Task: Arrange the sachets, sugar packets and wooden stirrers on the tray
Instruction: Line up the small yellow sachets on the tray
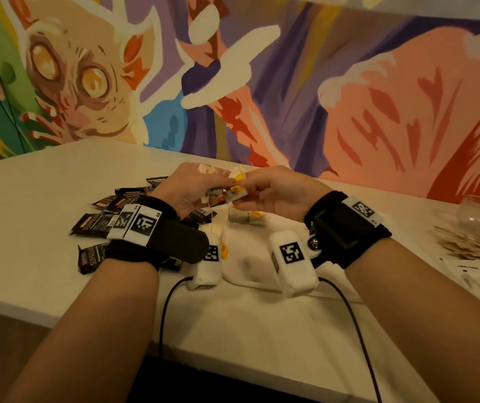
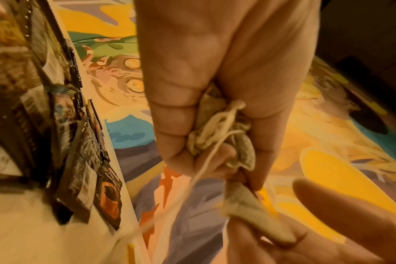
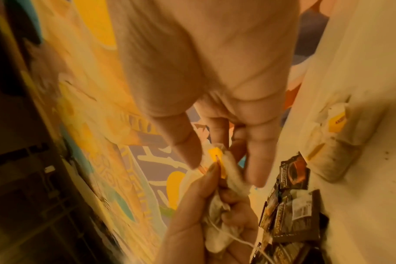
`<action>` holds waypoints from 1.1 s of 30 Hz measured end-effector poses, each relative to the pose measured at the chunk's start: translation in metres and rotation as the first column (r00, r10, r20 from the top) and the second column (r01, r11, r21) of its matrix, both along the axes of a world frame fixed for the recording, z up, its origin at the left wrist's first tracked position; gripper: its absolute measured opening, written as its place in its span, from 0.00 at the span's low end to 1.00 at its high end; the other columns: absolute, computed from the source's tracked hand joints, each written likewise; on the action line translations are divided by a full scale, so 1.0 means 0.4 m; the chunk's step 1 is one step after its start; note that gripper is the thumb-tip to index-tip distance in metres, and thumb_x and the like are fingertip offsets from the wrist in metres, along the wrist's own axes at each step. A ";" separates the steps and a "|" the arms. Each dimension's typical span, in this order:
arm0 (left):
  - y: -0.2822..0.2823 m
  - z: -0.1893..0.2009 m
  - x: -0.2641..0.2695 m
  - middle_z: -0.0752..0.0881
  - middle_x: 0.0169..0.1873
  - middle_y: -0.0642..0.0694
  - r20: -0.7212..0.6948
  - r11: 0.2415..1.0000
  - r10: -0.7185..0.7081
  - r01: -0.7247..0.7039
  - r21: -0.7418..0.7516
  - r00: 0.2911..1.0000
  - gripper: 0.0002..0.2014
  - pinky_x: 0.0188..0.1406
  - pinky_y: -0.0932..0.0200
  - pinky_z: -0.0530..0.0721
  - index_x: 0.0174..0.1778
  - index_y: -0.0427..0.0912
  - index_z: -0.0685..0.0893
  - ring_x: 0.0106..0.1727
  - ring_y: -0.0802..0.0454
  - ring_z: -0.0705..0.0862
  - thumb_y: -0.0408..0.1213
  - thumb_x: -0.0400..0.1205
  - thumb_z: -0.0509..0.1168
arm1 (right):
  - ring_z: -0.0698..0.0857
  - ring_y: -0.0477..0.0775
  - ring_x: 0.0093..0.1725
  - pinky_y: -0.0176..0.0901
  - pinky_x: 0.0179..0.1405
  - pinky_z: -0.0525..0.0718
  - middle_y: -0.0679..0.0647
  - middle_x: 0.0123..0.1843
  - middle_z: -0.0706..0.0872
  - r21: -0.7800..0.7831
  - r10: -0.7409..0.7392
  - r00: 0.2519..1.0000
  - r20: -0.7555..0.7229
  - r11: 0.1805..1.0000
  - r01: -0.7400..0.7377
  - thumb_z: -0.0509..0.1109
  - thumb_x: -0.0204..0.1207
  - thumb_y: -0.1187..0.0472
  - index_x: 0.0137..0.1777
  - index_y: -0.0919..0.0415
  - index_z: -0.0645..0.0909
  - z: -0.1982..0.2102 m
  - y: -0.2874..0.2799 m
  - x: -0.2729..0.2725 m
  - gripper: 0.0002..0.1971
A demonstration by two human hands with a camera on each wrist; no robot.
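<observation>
— Hands? Left hand [image 1: 192, 190] clutching bunched tea bags [image 2: 222, 135] above the worktop [image 1: 44, 181].
— Right hand [image 1: 276, 193] pinching one bag's yellow tag [image 3: 217, 157] (strings tangled). Dark sachets [image 1: 99, 222] scattered left.

Two hands [image 1: 192, 187] [image 1: 276, 190]; about eight dark sachets [image 1: 93, 225] left of two tea bags [image 1: 244, 218].

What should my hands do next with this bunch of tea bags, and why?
Probably pull one tea bag free with the right hand and lay it beside the bags already on the tray. The left hand grips a crumpled bunch with tangled strings, and the right fingers pinch a yellow tag at its top.
</observation>
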State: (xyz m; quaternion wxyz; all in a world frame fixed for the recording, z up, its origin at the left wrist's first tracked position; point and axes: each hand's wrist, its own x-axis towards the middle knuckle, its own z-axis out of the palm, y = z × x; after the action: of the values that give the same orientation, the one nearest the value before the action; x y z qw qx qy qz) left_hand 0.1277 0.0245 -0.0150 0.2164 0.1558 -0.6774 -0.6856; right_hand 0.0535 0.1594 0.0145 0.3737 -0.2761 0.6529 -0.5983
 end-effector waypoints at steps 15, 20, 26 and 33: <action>-0.013 -0.003 -0.004 0.81 0.29 0.46 0.002 0.996 0.013 -0.013 0.091 1.000 0.05 0.21 0.67 0.76 0.41 0.39 0.82 0.23 0.59 0.75 0.37 0.80 0.69 | 0.81 0.55 0.37 0.37 0.30 0.85 0.60 0.37 0.79 0.595 -0.049 0.977 -0.207 0.786 0.165 0.62 0.79 0.75 0.38 0.67 0.73 -0.068 -0.061 -0.042 0.09; -0.016 -0.001 0.000 0.82 0.31 0.47 -0.011 0.994 0.041 -0.040 0.102 0.999 0.03 0.24 0.67 0.78 0.44 0.40 0.83 0.28 0.58 0.77 0.36 0.80 0.68 | 0.84 0.53 0.39 0.42 0.42 0.88 0.60 0.43 0.81 0.541 0.074 0.881 -0.467 0.812 0.219 0.68 0.75 0.73 0.37 0.63 0.75 -0.064 -0.056 -0.068 0.09; -0.014 0.000 -0.003 0.83 0.31 0.47 -0.019 0.995 0.052 -0.050 0.089 0.998 0.04 0.25 0.67 0.79 0.44 0.41 0.83 0.29 0.58 0.78 0.38 0.80 0.68 | 0.82 0.50 0.42 0.37 0.45 0.86 0.53 0.46 0.81 0.639 0.393 0.728 -0.561 0.765 0.080 0.76 0.71 0.67 0.49 0.58 0.81 -0.044 -0.031 -0.061 0.09; -0.008 0.001 0.000 0.83 0.31 0.47 -0.014 0.995 0.037 -0.035 0.097 0.999 0.05 0.26 0.67 0.79 0.45 0.40 0.83 0.30 0.57 0.78 0.37 0.80 0.68 | 0.78 0.41 0.36 0.26 0.35 0.77 0.44 0.39 0.81 0.734 0.571 0.560 -0.600 0.671 0.102 0.79 0.68 0.63 0.55 0.59 0.83 -0.058 -0.052 -0.044 0.15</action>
State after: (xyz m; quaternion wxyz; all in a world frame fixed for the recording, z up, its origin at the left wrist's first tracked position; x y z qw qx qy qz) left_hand 0.1275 0.0213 -0.0147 0.2261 0.1730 -0.6386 -0.7149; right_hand 0.0360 0.1386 -0.0088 0.1998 -0.4414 0.8732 -0.0529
